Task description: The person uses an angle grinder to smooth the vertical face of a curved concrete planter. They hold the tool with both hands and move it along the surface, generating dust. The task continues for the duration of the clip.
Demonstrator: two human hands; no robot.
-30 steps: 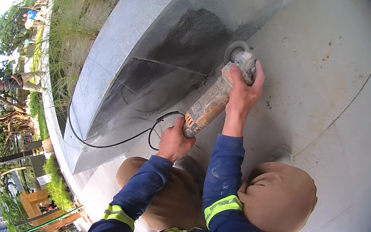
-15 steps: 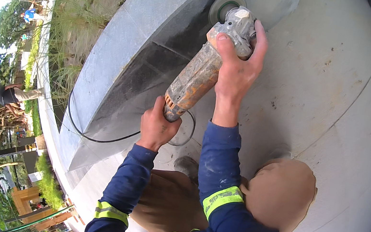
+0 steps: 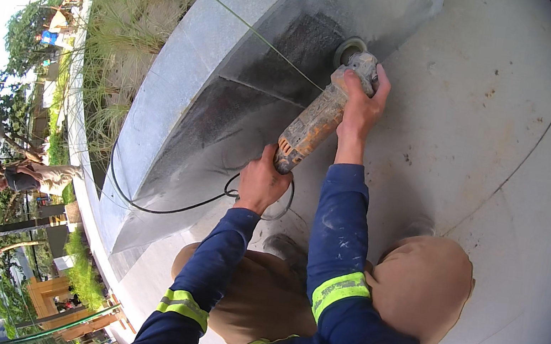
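Both my hands are closed on a dusty orange and grey angle grinder [image 3: 311,126]. My left hand [image 3: 264,182] wraps the rear end of its body, where the black cord [image 3: 171,213] comes out. Up at the gear head, my right hand [image 3: 360,110] grips with thumb on one side and fingers on the other. The grinder's round disc [image 3: 350,50] is against or very near the dark side face of a curved stone kerb [image 3: 259,90]; actual contact I cannot make out. Dark patches and a joint line mark that face.
Pale paving [image 3: 481,147] with a curved seam spreads to the right. Beyond the kerb's top lies a grass bed [image 3: 125,26]; one long blade [image 3: 242,20] hangs across the kerb toward the grinder. The cord loops over the kerb. Another person [image 3: 37,177] is at the far left.
The grinder has moved nearer to me and slightly right, down the kerb's side face, with both hands on it. The cord has bunched into a loop near my left hand.
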